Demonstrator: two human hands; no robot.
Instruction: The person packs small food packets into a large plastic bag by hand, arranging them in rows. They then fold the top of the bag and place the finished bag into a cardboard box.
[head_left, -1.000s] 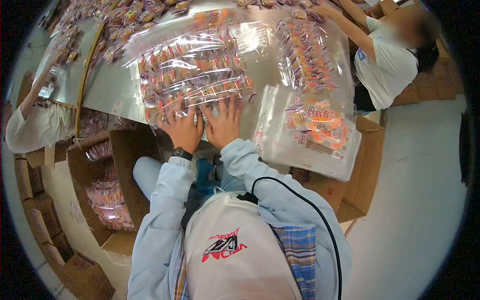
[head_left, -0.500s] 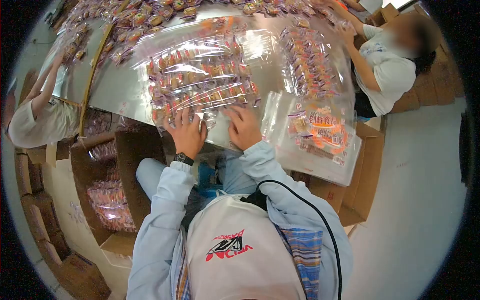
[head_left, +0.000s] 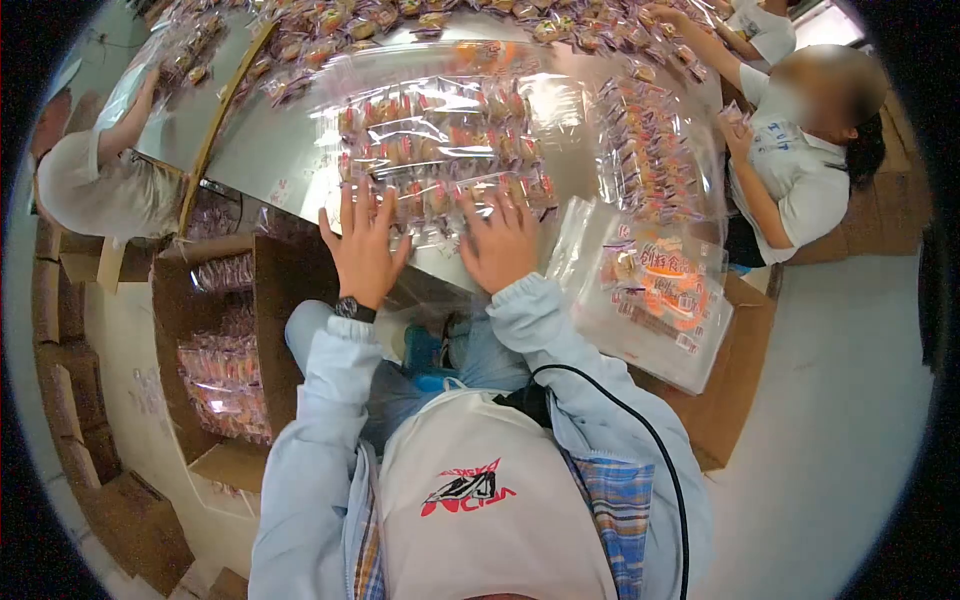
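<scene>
A large clear plastic bag [head_left: 430,150] lies on the metal table, with several rows of small wrapped snacks inside it. My left hand [head_left: 364,245], wearing a black watch, rests on the near left part of the bag with fingers stretched out. Beside it, my right hand [head_left: 500,245] has its fingers spread over the near right edge of the bag. Both palms face down and neither hand grips anything. The bag's near edge is partly hidden under my fingers.
To the right lie another filled bag [head_left: 655,150] and a stack of printed empty bags [head_left: 665,300]. Loose wrapped snacks [head_left: 340,25] cover the far side. An open carton [head_left: 280,345] with packs stands at left. Co-workers [head_left: 800,165] sit on both sides.
Both hands have moved forward onto the near row of snacks, and their fingers are straighter. The view has shifted slightly. The co-worker at right now holds up a small packet.
</scene>
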